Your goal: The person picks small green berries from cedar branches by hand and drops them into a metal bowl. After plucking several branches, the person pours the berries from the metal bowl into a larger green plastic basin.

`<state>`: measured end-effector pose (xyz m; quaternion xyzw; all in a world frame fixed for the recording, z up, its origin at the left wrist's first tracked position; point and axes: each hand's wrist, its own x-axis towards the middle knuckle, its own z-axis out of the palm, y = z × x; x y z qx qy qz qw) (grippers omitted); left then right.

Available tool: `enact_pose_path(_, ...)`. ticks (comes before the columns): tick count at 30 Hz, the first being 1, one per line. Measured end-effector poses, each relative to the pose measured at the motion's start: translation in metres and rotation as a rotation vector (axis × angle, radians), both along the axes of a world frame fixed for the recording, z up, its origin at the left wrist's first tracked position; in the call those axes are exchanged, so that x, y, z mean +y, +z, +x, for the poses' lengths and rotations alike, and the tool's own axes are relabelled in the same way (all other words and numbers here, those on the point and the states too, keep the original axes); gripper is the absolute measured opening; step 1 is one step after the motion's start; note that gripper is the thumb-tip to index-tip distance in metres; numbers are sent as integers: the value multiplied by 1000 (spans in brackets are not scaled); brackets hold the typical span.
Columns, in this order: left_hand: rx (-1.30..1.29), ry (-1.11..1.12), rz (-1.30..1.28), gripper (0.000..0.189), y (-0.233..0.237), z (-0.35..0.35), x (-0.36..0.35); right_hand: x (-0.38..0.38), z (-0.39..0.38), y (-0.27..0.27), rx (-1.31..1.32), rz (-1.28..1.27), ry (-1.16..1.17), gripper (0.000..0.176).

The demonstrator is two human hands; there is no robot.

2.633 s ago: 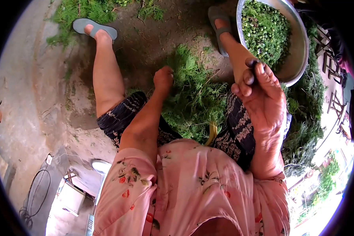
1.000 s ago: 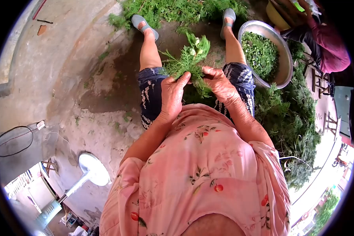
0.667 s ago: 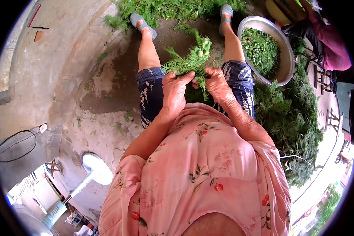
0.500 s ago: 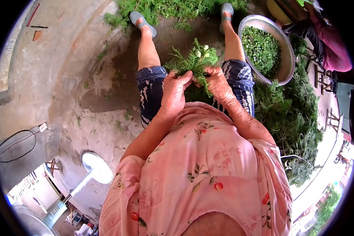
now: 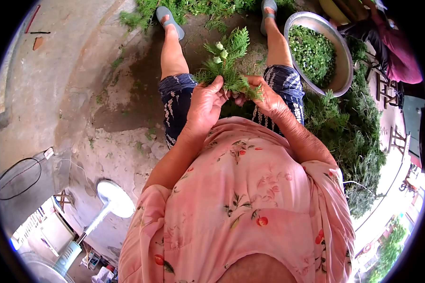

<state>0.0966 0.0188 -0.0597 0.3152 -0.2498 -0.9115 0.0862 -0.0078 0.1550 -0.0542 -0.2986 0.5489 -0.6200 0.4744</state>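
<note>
Between my knees I hold a leafy green conifer sprig with flat, feathery leaves and a few pale green cones near its upper part. My left hand is closed on the sprig's lower left side, thumb pressed on top. On the other side, my right hand pinches the lower right leaves, its fingers bent inward and partly hidden by the greenery. Both hands nearly meet at the stem. To the right of my knee stands a wide metal basin holding many small green cones and bits.
Heaped green branches lie along my right side, and more cut foliage covers the ground beyond my feet. A person in a pink top sits at the upper right. At lower left stands a fan near a black cable.
The sprig has turned more upright, its tip now pointing away from me and its cones shifted left. My hands have rolled slightly around its base; the right fingers have moved inward.
</note>
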Motion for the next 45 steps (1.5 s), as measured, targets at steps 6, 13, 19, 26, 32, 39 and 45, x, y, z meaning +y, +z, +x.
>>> enact_pose_path(6,-30,49,28,9,-2,1,-12,13,-6,-12,-149,280,-273,27)
enact_pose_path(13,-85,12,-383,13,5,-2,0,10,-17,-9,-304,143,-613,20)
enact_pose_path(19,-82,-41,-695,12,-3,-7,6,-8,9,-3,476,192,-309,33)
enact_pose_path(26,-125,-36,-552,13,3,-9,10,-20,21,-8,806,277,-225,21)
enact_pose_path(32,-221,101,-522,18,-20,-14,11,-27,33,-24,912,214,-211,20)
enact_pose_path(39,-172,138,-496,19,-13,-17,18,-24,36,-27,1251,159,-137,12)
enact_pose_path(45,-209,102,-438,13,-17,-19,11,-14,41,-12,1155,103,-161,7)
